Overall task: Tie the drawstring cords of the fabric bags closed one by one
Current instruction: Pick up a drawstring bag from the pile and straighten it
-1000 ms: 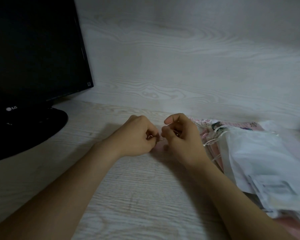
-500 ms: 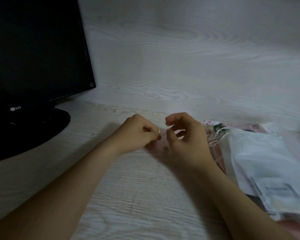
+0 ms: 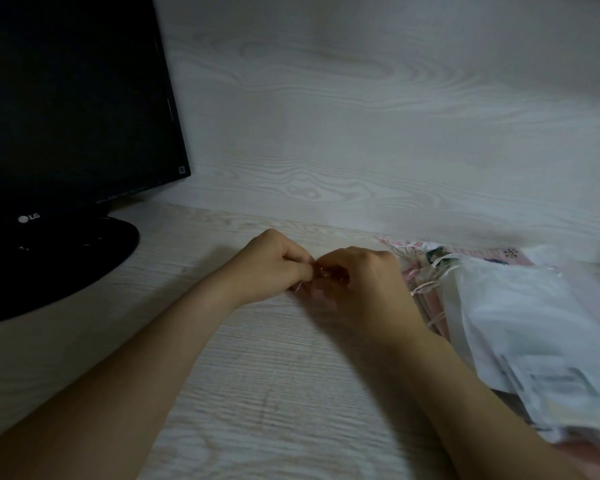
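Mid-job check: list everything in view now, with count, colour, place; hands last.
monitor: one, black, left, on round base
desk: one, pale wood grain, underneath everything
back panel: one, pale wood grain, behind desk
pile of fabric bags: count unclear, white and pink, right
loose cords: several, white, pile's left end
drawstring cord: one, pale, between hands, mostly hidden
left hand: one, centre, pinching drawstring cord
right hand: one, beside it, pinching same cord

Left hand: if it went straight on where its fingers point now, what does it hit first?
The right hand. The left hand points rightward at it, fingertips almost meeting over the thin cord both appear to pinch. Beyond lies the pile of bags. Depth between the fingertips is unclear.
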Tool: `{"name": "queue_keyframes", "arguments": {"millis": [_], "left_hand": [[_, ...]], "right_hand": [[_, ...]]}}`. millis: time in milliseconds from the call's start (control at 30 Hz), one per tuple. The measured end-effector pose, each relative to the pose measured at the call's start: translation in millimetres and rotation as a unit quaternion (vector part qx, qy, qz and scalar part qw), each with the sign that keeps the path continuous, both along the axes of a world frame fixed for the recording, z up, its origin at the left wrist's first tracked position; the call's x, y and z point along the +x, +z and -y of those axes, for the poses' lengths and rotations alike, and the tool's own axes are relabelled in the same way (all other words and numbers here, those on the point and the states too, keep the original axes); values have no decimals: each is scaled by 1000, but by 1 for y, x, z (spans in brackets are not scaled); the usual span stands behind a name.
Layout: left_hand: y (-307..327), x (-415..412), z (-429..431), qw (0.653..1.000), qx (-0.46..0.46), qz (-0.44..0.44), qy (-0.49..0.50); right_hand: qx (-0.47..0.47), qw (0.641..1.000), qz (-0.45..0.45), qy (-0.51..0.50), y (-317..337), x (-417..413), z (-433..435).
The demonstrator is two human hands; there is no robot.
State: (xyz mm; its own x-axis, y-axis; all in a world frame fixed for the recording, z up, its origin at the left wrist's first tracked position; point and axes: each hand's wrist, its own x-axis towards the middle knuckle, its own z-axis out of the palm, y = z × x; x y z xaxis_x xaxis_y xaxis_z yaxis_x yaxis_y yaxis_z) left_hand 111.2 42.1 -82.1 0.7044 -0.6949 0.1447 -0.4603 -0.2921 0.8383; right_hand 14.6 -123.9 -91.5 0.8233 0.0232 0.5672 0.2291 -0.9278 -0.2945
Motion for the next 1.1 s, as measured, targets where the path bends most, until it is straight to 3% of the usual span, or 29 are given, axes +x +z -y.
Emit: {"name": "queue_keyframes", "arguments": {"millis": [133,367,700,867,1000,1100], "left_hand": [[3,-2,0,1000,-6,-13,-9],[1,-6,2,999,-3,-20,-25],[-2,-14,13,992,-59,-72,81],[-4,-9,11,993,-44,-21,106],[-2,-9,9,993,-41,44,101],[-3,-8,9,991,-56,75,92]], "right_hand": [[-37,999,0,-23,-3,2,1],[-16,999,-27,-43,-1,-1,-6],[-50,996,-34,-67,-2,3,-4],[88,993,27,-70,-3,-3,-5],[203,975,-30,-78,-4,-2,-2],[347,934,-74,-50,-5,0,-3]]}}
